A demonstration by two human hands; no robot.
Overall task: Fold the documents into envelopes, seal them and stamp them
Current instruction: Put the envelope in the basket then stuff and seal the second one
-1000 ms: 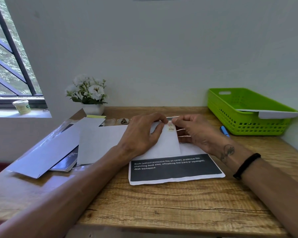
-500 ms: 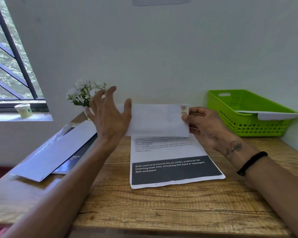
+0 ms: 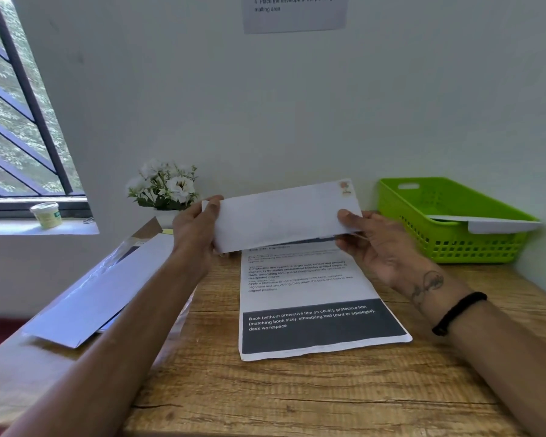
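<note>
A printed document is lying flat on the wooden desk, its near end a dark band with white text. Above its far edge, a plain white envelope is being held aloft, tilted, stamp at its upper right corner. The left hand is gripping its left end, the right hand pinching its right end.

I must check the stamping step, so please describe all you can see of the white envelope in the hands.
The envelope is long, white paper, held above the desk, tilted with its right end higher. A small stamp sits in its upper right corner. The left hand grips its left end; the right hand pinches its lower right edge.
</note>
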